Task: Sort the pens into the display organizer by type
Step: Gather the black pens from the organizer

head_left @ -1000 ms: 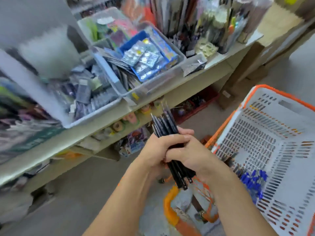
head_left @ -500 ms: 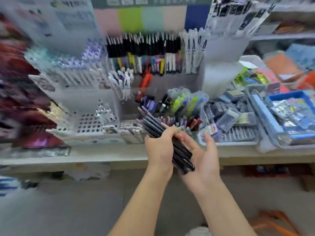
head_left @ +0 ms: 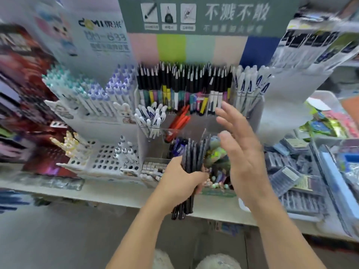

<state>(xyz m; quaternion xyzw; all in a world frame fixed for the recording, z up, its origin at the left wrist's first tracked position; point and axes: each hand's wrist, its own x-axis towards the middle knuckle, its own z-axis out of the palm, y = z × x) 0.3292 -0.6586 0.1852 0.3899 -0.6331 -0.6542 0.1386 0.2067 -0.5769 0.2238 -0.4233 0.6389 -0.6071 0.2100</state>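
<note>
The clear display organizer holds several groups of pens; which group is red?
The red pens leaning in the middle compartment of the clear display organizer, right of the white pens and below the black-capped row. No other group is all red.

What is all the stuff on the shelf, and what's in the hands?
bundle of pens: many, black, upright in the left hand
row of pens: many, black tops, back of the display organizer
red pens: a few, middle compartment
white pens: many, right of the black row
white pens with purple caps: many, left stand
holed rack: one, white, lower left
flat packs: many, grey, bin at right
left hand: grips the bundle
right hand: fingers straight, holds nothing
</note>
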